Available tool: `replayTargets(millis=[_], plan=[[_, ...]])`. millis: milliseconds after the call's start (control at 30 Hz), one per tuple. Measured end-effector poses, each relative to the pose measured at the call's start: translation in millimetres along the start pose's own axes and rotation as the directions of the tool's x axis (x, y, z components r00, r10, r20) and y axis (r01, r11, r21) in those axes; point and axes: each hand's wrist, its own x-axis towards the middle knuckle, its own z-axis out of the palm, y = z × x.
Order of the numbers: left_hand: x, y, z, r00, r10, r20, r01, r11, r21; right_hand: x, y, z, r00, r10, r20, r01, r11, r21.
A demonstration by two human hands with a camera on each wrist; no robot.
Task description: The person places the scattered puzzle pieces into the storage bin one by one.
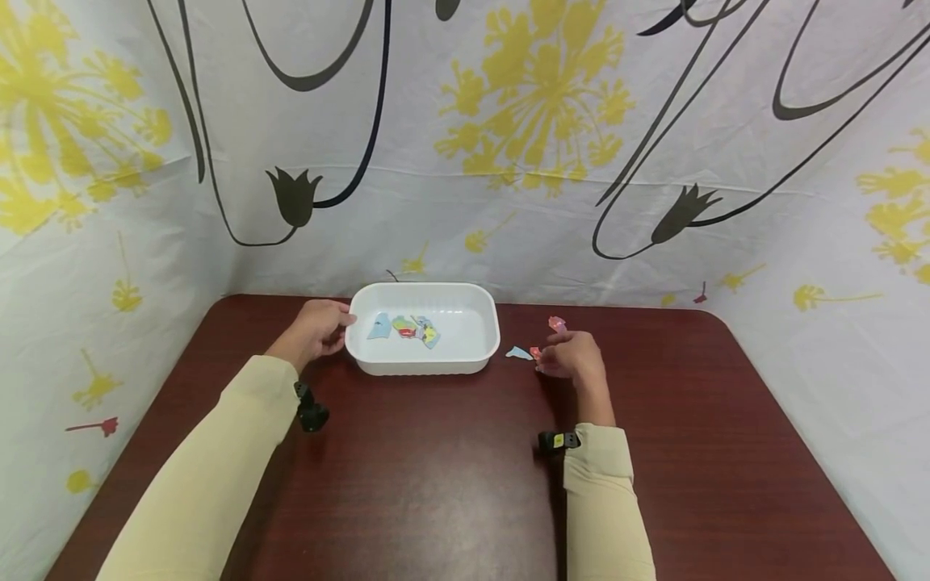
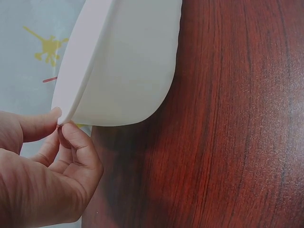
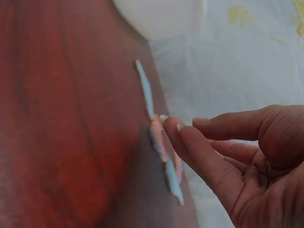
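A white tray (image 1: 421, 367) stands near the back edge of the table, and several flat printed picture pieces (image 1: 379, 326) lie inside it. My left hand (image 1: 320, 329) pinches the tray's left rim between thumb and fingers; the grip shows closely on the rim (image 2: 88, 71) in the left wrist view. To the right of the tray, a light blue piece (image 1: 519, 353) and a red-orange piece (image 1: 536, 353) lie on the wood. Over these loose pieces (image 3: 159, 135) hovers my right hand (image 1: 574, 355), thumb and fingertips apart with nothing between them. Another reddish piece (image 1: 557, 323) lies just beyond it.
The dark red-brown table (image 1: 414, 468) has a glossy wood grain. A white cloth (image 1: 407, 202) with yellow and grey flower prints hangs behind it and at both sides. Small black wrist cameras (image 1: 312, 410) sit at both cuffs.
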Motion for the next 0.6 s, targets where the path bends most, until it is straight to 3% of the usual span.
replayTargets(millis=[433, 600], plan=[[2.0, -1.3, -0.6, 1.0, 0.005, 0.008, -0.005, 1.0, -0.001, 9.2, 15, 8, 1.0, 0.026, 0.003, -0.026, 0.999, -0.018], [3.0, -1.8, -0.1, 1.0, 0.006, 0.006, -0.006, 1.0, -0.001, 12.0, 15, 10, 1.0, 0.003, -0.026, -0.006, 0.991, -0.131]])
